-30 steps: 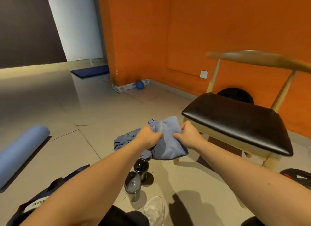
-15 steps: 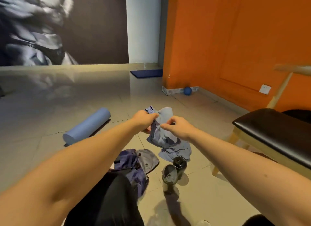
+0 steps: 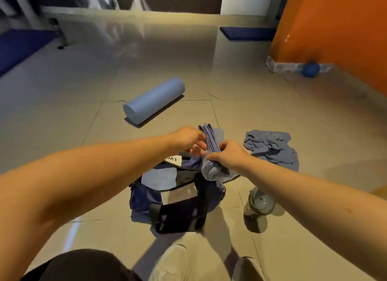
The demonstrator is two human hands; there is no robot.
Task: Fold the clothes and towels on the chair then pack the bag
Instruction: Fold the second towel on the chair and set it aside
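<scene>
I've got both hands on the folded towel (image 3: pixel 211 137). R hand (image 3: pixel 229 155) has its fingers curled round the middle; L hand (image 3: pixel 187 137) pinches the upper edge from the other side. Neither is open. The towel's long axis runs approx. vertical btwn the hands, and its lower end droops below the R hand, right at the bag's mouth.

Bag (image 3: pixel 146 197) sits directly under both hands, unzipped, opening up. Inside I see one pale blue folded piece (image 3: pixel 159 179) below the L hand. The rest of the interior is dark, so I can't tell what else is in there.

So the move, I reckon, is straight down w/ no sideways travel. R hand looks to have the firmer hold and prob. carries it in.

A second cloth (image 3: pixel 272 148) lies crumpled on the floor just right of the R hand, not yet folded. A bottle (image 3: pixel 258 203) stands under the R forearm, beside the bag; I'd mind it going down.
</scene>
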